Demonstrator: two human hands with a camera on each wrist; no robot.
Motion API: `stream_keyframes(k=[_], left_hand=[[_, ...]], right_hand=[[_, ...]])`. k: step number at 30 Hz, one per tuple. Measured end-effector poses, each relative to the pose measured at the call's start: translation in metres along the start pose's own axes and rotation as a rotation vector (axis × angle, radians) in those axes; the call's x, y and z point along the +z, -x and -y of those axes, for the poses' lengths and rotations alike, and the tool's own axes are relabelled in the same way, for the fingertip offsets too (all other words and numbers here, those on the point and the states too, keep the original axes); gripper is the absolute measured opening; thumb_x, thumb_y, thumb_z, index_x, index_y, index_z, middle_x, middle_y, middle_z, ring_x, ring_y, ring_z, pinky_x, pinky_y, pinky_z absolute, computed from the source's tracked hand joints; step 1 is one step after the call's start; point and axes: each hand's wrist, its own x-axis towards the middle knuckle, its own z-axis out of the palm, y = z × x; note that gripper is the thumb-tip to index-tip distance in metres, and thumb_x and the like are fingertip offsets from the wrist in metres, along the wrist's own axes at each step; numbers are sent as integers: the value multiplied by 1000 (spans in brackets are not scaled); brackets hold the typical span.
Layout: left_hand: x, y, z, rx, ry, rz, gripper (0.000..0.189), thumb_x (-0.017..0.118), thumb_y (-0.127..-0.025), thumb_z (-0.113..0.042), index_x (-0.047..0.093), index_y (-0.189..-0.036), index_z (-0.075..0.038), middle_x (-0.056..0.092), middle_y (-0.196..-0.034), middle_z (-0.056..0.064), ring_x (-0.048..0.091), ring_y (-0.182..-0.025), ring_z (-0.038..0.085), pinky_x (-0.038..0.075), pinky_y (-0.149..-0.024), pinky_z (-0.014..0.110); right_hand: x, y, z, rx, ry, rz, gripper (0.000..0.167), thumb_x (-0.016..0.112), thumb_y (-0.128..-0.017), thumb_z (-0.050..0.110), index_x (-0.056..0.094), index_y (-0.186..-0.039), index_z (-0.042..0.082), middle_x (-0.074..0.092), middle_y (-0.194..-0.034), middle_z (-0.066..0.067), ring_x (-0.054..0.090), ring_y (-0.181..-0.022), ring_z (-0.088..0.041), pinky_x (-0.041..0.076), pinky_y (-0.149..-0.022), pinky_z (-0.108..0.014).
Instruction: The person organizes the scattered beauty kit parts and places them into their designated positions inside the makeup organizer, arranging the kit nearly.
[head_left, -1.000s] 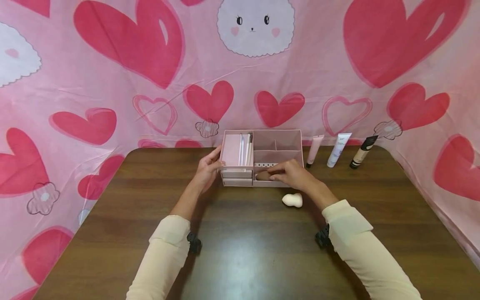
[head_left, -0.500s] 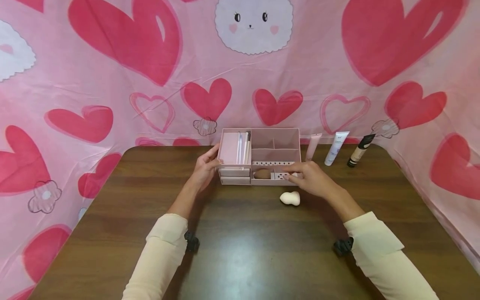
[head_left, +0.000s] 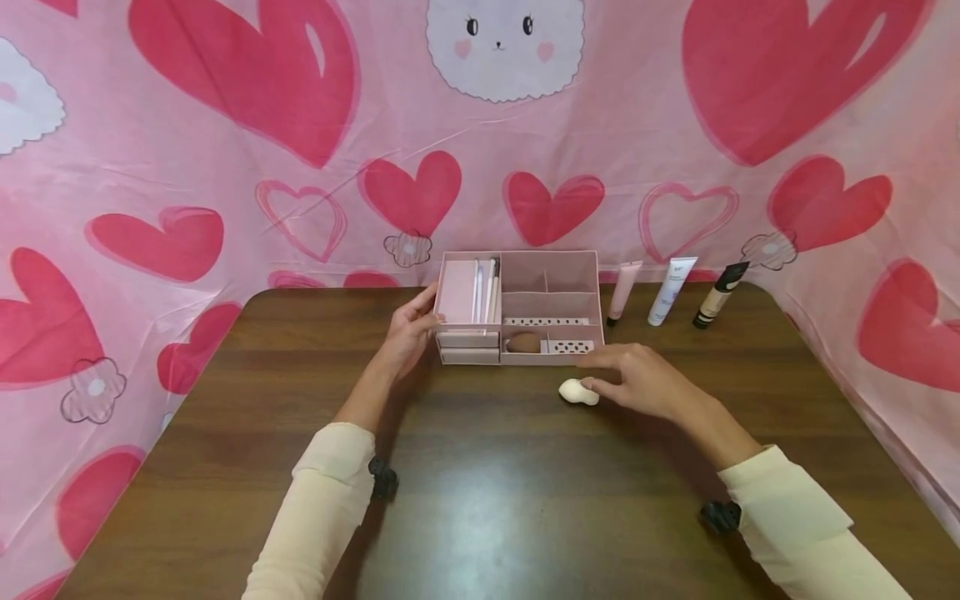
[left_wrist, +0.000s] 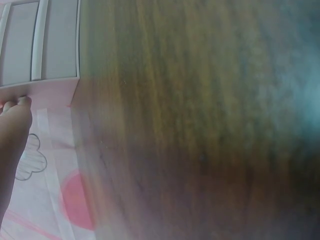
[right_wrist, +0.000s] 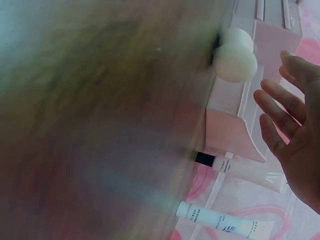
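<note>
A pink makeup organizer (head_left: pixel 551 307) stands at the back of the table. My left hand (head_left: pixel 406 337) holds its left side, thumb over the front edge and fingers against the side wall; in the left wrist view fingertips (left_wrist: pixel 24 101) touch that wall. A cream makeup sponge (head_left: pixel 577 392) lies on the table in front of the organizer. Spread, slightly bent fingers of my right hand (head_left: pixel 651 382) hover beside the sponge; the right wrist view shows a gap between them. Inside the front compartments are a brown sponge (head_left: pixel 523 342) and a white dotted item (head_left: pixel 572 347).
Several slim brushes or pencils (head_left: pixel 485 290) stand in the organizer's left section. To its right stand a pink tube (head_left: pixel 622 292), a white tube (head_left: pixel 671 292) and a beige bottle with a black cap (head_left: pixel 720 296). A pink heart-print cloth (head_left: pixel 480 204) hangs behind the table (head_left: pixel 300 358).
My right hand has drawn out of the front compartment, moving right and toward me to the cream sponge. The brown sponge is left in the compartment. My left hand stays on the organizer.
</note>
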Motion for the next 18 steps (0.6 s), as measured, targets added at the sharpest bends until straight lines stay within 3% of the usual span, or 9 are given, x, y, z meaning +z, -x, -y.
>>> stream_keyframes(k=[10, 18], left_hand=[[-1, 0, -1, -11, -8, -2, 72, 37, -92, 16, 16, -159, 5, 15, -171, 17, 35, -138, 20, 46, -96, 13], [2, 2, -3, -8, 2, -8, 71, 37, -92, 15, 16, -159, 6, 15, -171, 17, 31, -141, 23, 46, -94, 12]], right_hand=[[6, 5, 1, 10, 28, 88, 30, 80, -86, 19, 77, -114, 10, 76, -119, -10, 71, -112, -29, 57, -96, -50], [12, 1, 2, -26, 68, 127, 29, 82, -83, 16, 78, -112, 11, 76, -115, -8, 71, -107, -26, 58, -92, -47]])
